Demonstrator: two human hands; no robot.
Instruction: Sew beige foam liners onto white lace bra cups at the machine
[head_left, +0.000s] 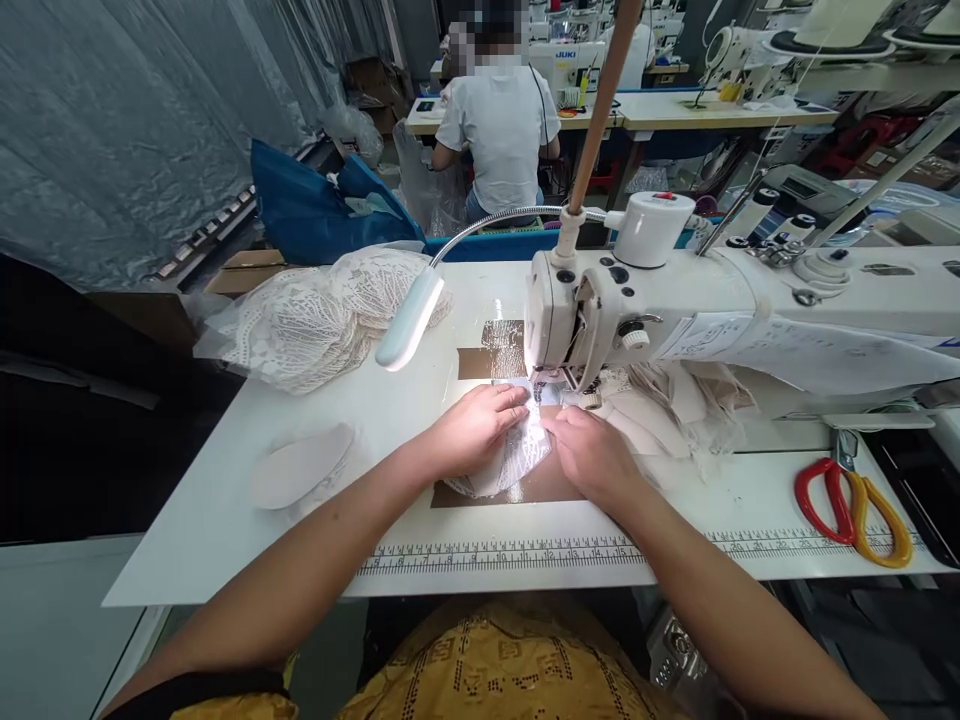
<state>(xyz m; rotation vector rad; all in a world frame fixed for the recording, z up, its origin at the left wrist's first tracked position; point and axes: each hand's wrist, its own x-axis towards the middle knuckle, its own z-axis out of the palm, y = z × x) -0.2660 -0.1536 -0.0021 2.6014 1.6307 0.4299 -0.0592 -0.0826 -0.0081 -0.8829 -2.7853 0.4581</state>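
A white lace fabric piece lies under the needle area of the sewing machine. My left hand rests flat on its left part, fingers stretched toward the presser foot. At the right edge, my right hand pinches the lace between thumb and forefinger, just in front of the foot. Part of the lace is hidden beneath my left hand. Beige cut fabric pieces are heaped right of the needle. A single pale oval cup piece lies on the table to the left.
A stack of lace pieces sits at the table's far left. A lamp on a bent neck hangs left of the machine head. Red-and-yellow scissors lie at right. A ruler strip runs along the front edge. A person sits ahead.
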